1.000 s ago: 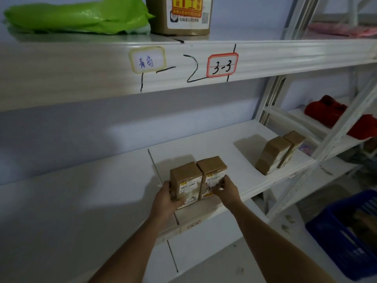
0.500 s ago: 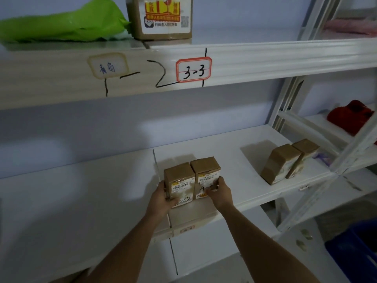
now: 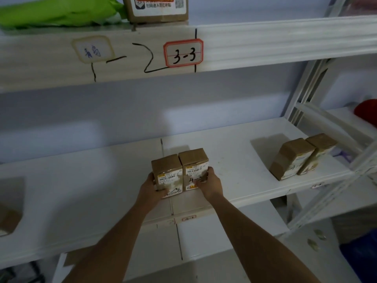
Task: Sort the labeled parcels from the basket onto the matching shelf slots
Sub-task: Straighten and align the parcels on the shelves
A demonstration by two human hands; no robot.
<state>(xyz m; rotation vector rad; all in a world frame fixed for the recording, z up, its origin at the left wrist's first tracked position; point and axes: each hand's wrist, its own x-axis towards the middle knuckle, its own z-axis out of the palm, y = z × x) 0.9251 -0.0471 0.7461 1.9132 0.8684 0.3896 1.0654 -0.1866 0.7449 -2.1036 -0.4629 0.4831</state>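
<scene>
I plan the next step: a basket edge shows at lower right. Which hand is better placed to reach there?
Probably the right hand: it holds the right box, on the side nearer the blue basket. The left hand holds the left box, farther away.

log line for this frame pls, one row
phase: placing | left hand: holds left parcel | right hand: holds right parcel | parcels: upright, side by side on middle shelf | another pair further right
</scene>
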